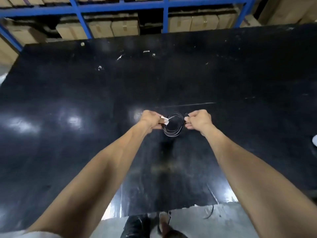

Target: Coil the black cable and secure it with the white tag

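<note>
The black cable [173, 133] is wound into a small round coil, held up over the black table [85, 93] between both hands. My left hand [151, 120] pinches the coil's left side, where the white tag [165, 120] sits against the loops. My right hand [199, 120] grips the coil's right side with closed fingers. The lower loops hang free beneath the hands. Whether the tag is wrapped around the loops or only pressed on them is too small to tell.
Small white scraps [146, 51] lie near the table's far edge. Behind it stands a blue rack [80, 16] with cardboard boxes [101, 28]. A loose black cable piece [210, 214] lies on the grey floor by the table's near edge, close to my feet.
</note>
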